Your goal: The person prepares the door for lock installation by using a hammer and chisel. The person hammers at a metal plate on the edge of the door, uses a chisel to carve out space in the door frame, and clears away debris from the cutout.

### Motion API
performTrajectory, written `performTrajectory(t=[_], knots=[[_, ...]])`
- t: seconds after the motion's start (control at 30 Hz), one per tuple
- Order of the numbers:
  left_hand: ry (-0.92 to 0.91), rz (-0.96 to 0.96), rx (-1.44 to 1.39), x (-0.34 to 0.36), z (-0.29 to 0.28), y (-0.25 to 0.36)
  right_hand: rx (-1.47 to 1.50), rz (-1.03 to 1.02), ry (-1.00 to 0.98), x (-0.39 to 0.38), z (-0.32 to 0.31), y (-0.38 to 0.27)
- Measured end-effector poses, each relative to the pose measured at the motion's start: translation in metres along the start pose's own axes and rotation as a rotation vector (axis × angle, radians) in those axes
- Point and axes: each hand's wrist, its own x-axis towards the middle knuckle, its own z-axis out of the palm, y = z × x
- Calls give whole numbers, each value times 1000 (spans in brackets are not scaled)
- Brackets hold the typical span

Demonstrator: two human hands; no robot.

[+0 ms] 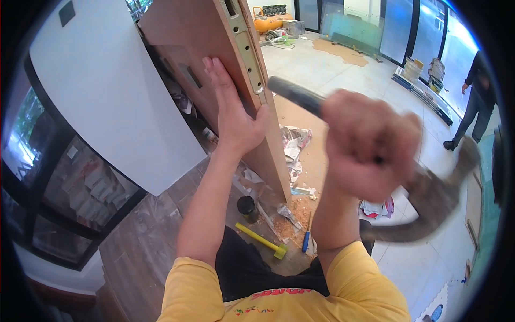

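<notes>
A brown wooden door [214, 48] stands on its edge before me, with a brass-coloured lock plate [248, 56] set into its narrow side. My left hand [236, 112] lies against the door, fingers stretched flat on the face and thumb at the edge below the plate. In my right hand [370, 145], closed in a fist, is a claw hammer [440, 206], blurred by motion. Its black handle end points at the lower end of the plate; whether it touches, I cannot tell. The metal head hangs at the right, away from the door.
On the floor by my legs lie a yellow mallet [263, 241], a blue-handled screwdriver [306, 241], wood shavings and a black cup-like container [247, 208]. A white panel [112, 91] stands left. Another person [477, 102] stands far right. An orange compressor [271, 22] is at the back.
</notes>
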Motion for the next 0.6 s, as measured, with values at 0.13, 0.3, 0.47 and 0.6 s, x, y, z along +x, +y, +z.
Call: performTrajectory(t=[0.13, 0.3, 0.47, 0.6], knots=[[0, -2, 0, -3, 3, -1, 29, 58, 144, -6, -1, 32], [9, -12, -15, -1, 1, -5, 138, -57, 15, -2, -12, -5], [11, 1, -18, -2, 11, 0, 125, -138, 163, -20, -11, 45], [-5, -37, -6, -8, 3, -6, 157, -43, 140, -16, -16, 36]])
